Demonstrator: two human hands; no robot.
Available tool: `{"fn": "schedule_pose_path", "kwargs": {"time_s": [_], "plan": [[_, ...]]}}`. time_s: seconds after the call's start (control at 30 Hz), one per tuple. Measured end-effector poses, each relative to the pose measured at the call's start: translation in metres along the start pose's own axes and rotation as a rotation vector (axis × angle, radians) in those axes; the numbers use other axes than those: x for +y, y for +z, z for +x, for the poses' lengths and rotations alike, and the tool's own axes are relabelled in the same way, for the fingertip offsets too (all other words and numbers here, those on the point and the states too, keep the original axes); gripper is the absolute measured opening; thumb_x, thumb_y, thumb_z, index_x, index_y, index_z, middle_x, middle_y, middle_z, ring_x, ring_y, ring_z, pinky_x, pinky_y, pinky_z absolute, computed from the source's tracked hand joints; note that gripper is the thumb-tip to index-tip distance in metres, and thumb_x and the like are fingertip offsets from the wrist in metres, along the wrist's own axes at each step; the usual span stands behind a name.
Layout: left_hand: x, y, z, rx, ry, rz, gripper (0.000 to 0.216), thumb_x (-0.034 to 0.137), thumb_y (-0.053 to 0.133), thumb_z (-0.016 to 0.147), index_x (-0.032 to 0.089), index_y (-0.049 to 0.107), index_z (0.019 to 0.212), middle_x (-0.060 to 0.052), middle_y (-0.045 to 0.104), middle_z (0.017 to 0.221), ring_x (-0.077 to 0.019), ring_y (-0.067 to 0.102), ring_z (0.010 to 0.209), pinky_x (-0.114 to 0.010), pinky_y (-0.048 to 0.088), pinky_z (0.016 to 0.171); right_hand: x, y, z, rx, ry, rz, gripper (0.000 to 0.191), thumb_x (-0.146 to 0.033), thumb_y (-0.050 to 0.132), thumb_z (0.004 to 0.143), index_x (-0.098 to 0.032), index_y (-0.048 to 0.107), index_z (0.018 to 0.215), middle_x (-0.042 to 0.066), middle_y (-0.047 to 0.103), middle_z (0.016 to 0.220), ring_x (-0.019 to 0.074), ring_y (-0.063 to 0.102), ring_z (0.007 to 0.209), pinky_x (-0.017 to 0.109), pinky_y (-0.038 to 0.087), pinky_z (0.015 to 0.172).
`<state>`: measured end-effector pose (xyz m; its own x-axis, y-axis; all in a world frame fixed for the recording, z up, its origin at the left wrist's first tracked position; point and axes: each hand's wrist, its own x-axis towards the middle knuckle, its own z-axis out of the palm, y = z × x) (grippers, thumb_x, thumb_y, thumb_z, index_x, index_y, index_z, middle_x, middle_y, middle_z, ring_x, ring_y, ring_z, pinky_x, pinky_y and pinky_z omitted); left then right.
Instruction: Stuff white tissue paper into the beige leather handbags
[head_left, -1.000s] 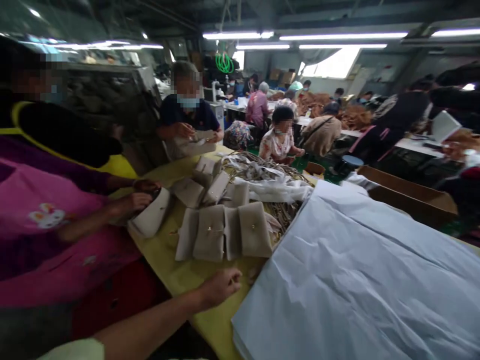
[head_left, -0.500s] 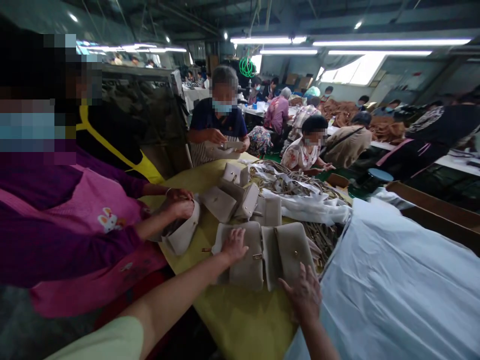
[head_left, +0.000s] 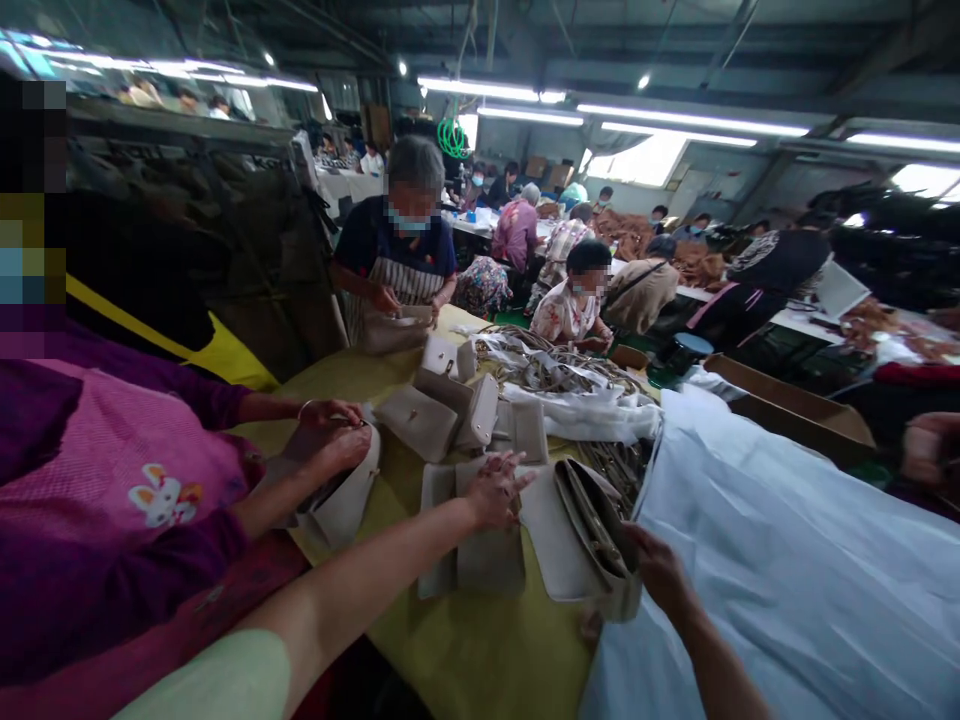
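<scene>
Several beige flap bags [head_left: 420,420] lie on a yellow table [head_left: 480,650]. My left hand [head_left: 496,490] rests with spread fingers on one flat beige bag [head_left: 487,560] in the near row. My right hand [head_left: 656,570] grips the rim of another beige bag [head_left: 596,535], which is tipped up on its edge so its open top shows. That bag sits next to a stack of white tissue paper [head_left: 787,600].
A person in a pink apron [head_left: 150,490] at the left holds a beige bag [head_left: 341,505]. Another person [head_left: 401,250] works at the table's far end. A heap of straps [head_left: 555,370] and white wrapping lies mid-table. A cardboard box [head_left: 795,405] stands at the right.
My left hand moved from the table's near edge onto the row of bags. My right hand came into view, took the right bag and tipped it up on edge.
</scene>
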<state>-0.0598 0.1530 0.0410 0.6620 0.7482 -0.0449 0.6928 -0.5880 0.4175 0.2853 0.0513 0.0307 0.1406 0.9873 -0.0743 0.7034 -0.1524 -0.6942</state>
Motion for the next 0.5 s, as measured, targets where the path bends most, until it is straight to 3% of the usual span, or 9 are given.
{"fn": "schedule_pose_path", "kwargs": {"time_s": [0.13,0.23,0.33,0.43,0.5], "plan": [[0.013,-0.009,-0.028,-0.03,0.344,-0.027,0.083,0.02,0.078,0.08,0.036,0.048,0.156,-0.004,0.024,0.175,-0.0343,0.017,0.162,-0.056,0.007,0.134,-0.015,-0.024,-0.05,-0.081,0.071,0.247,0.043,-0.048,0.058,0.083,-0.017,0.081,0.101,0.008,0.082,0.094,0.0269,0.073,0.088,0.037,0.057,0.082],[0.03,-0.022,-0.051,-0.122,0.529,-0.118,0.053,0.02,0.064,0.092,0.035,0.063,0.143,-0.004,0.047,0.164,-0.0291,0.032,0.158,-0.053,0.011,0.134,-0.025,-0.022,-0.088,-0.125,0.14,0.437,0.037,-0.045,0.064,0.077,-0.016,0.081,0.094,0.007,0.081,0.09,0.0247,0.071,0.085,0.036,0.055,0.079],[0.049,-0.027,-0.081,-0.193,0.594,-0.131,0.035,0.022,0.045,0.104,0.028,0.073,0.124,-0.009,0.072,0.135,-0.026,0.059,0.136,-0.051,0.03,0.129,-0.027,0.003,-0.115,-0.181,0.219,0.607,0.031,-0.041,0.065,0.072,-0.018,0.08,0.086,0.004,0.078,0.082,0.0212,0.067,0.077,0.033,0.051,0.074],[0.06,-0.011,-0.121,-0.236,0.574,-0.018,0.032,0.022,0.043,0.103,0.021,0.074,0.109,-0.014,0.078,0.109,-0.0274,0.07,0.108,-0.044,0.054,0.102,-0.021,0.048,-0.13,-0.23,0.246,0.62,0.029,-0.04,0.06,0.07,-0.02,0.078,0.082,0.002,0.075,0.077,0.0203,0.063,0.074,0.033,0.049,0.073],[0.062,0.006,-0.149,-0.301,0.498,0.019,0.024,0.02,0.05,0.098,0.02,0.073,0.097,-0.012,0.078,0.101,-0.0278,0.071,0.099,-0.039,0.058,0.088,-0.017,0.081,-0.135,-0.255,0.232,0.523,0.026,-0.038,0.054,0.068,-0.022,0.074,0.074,0.002,0.072,0.073,0.0207,0.061,0.074,0.033,0.049,0.073]]}}
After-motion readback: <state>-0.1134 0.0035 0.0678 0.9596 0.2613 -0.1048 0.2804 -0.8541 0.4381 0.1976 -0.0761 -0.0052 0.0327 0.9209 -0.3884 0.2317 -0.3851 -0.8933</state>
